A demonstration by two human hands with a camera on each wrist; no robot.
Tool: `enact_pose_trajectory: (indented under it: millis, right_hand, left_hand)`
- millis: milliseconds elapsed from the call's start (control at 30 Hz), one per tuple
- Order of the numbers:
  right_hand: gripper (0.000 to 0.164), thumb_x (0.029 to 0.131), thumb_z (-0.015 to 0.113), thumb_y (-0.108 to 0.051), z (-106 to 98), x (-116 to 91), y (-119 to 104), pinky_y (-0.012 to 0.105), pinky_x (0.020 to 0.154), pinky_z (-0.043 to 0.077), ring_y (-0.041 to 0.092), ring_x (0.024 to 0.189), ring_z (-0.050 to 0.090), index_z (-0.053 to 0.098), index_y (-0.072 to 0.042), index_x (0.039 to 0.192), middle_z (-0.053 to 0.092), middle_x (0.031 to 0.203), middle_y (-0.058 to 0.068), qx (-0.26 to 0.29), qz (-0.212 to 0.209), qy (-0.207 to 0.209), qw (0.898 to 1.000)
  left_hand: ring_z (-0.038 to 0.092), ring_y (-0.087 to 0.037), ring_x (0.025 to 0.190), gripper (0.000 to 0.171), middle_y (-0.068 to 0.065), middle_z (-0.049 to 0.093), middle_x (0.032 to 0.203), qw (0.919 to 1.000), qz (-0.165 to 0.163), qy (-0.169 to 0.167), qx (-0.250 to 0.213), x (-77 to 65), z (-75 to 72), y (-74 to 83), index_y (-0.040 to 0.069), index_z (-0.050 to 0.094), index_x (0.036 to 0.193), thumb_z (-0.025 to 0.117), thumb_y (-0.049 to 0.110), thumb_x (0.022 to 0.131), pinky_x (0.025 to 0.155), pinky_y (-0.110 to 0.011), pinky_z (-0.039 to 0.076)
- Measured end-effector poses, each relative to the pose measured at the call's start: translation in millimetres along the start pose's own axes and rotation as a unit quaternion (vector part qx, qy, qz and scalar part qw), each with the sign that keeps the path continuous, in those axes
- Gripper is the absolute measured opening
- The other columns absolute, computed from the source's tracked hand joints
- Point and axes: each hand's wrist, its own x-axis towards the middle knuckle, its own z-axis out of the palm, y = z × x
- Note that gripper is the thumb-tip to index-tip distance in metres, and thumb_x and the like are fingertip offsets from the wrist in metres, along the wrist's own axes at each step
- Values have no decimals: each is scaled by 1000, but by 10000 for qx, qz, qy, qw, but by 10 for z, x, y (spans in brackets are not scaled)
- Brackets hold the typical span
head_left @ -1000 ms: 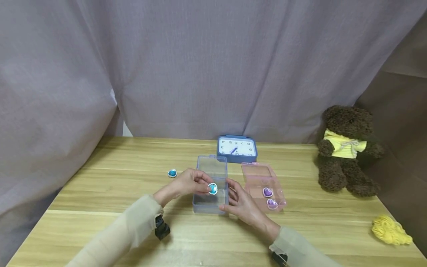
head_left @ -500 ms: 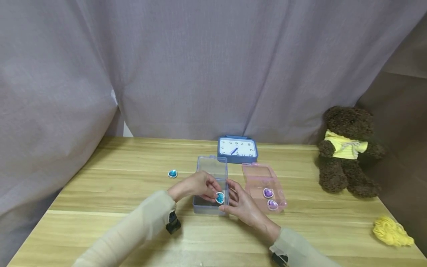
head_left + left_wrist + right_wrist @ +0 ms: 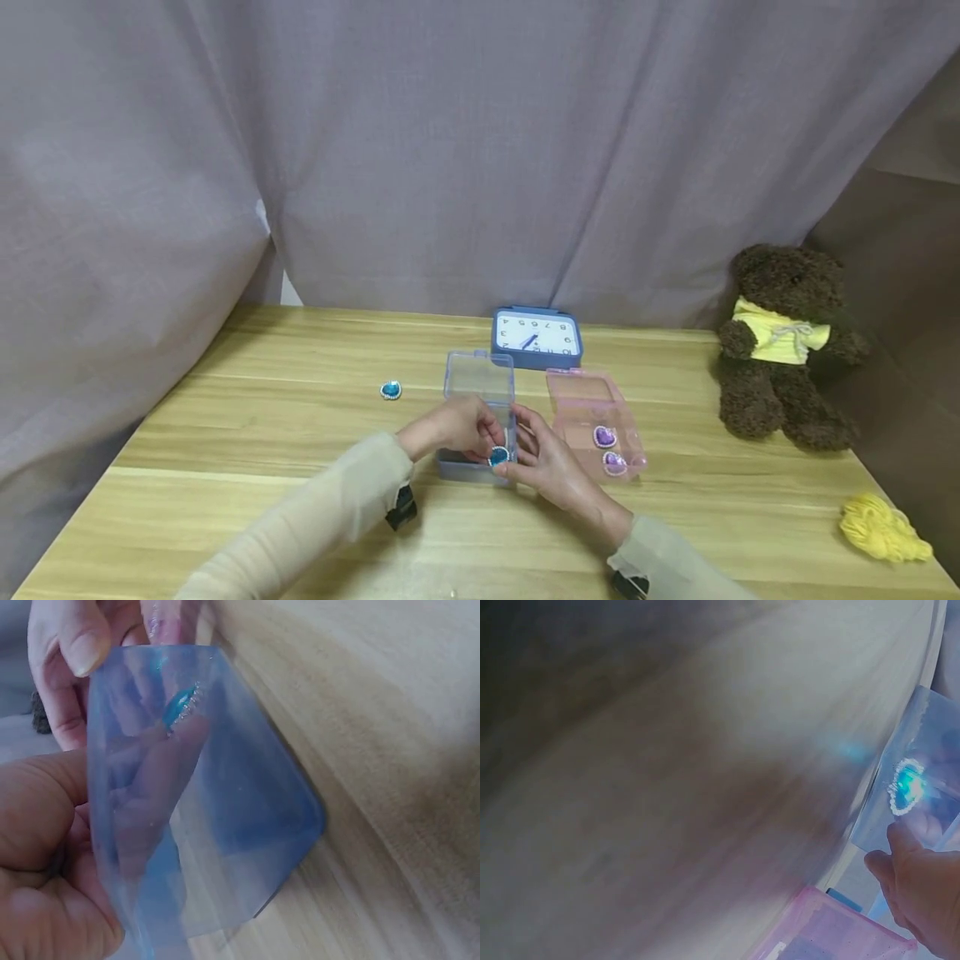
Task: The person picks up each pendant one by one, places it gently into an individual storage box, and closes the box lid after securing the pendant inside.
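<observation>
A translucent blue plastic box (image 3: 474, 472) stands on the wooden table with its lid folded back. My left hand (image 3: 463, 423) reaches into it and pinches a blue heart-shaped gem (image 3: 498, 456) edged with small white beads. Through the clear wall in the left wrist view, the gem (image 3: 181, 706) shows at the fingertips, inside the box. My right hand (image 3: 553, 468) holds the box at its right side, thumb by the near corner. Left of the box, a second blue heart gem (image 3: 391, 390) lies on the table.
Right of the blue box is an open pink plastic box (image 3: 577, 429) holding two purple heart gems (image 3: 604, 437). A blue clock (image 3: 537, 337) lies behind. A brown teddy bear (image 3: 783, 342) sits at the back right, with yellow yarn (image 3: 885, 527) nearer the right edge.
My left hand has moved right and down into the blue box, carrying the pinched gem toward its near right corner. My right hand has stayed at the box's side.
</observation>
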Motion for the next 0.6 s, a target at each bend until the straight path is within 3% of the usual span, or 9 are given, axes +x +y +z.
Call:
enact_pose_trajectory:
  millis: [300,600]
  right_hand:
    - [89,79,73,-5,-7,-1,-2,39,105,36,42,137,22,15,6,145,11,152,29,72,-36,-60,9999]
    - [89,79,73,-5,-4,-8,-6,37,105,37,43,137,22,13,6,145,11,152,30,68,-37,-101,9999]
  left_hand:
    - [54,-6,51,13,-10,69,71,9938,238,239,1056,-5,37,5,0,69,80,69,-10,72,50,-17,50]
    - [54,-6,55,14,-4,69,69,9889,298,365,1407,-23,55,5,5,71,77,73,-7,70,53,-16,48]
